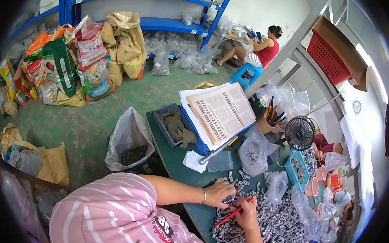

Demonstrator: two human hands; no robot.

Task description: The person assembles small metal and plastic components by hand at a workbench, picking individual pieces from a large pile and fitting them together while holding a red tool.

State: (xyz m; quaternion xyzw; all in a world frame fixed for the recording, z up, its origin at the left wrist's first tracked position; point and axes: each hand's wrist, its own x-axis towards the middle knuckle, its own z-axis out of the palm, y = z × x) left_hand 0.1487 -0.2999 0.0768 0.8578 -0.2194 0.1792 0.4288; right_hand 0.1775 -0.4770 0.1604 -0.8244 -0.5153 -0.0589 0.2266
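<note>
Grip of the left hand (pixel 220 193): fingers bent at the upper-left edge of grey pieces (pixel 281 221) heaped on the table (pixel 167 151); closure cannot be told. Right hand (pixel 247 214), just beside: clamped on a red pen (pixel 229 220), long axis slanting lower left to upper right.

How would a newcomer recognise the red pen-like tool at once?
Start from the dark green table, then find the heap of small grey pieces on it. Over this heap, the person's right hand holds the pen-like tool. It is slim, straight and bright red, unlike the grey pieces around it.
</note>
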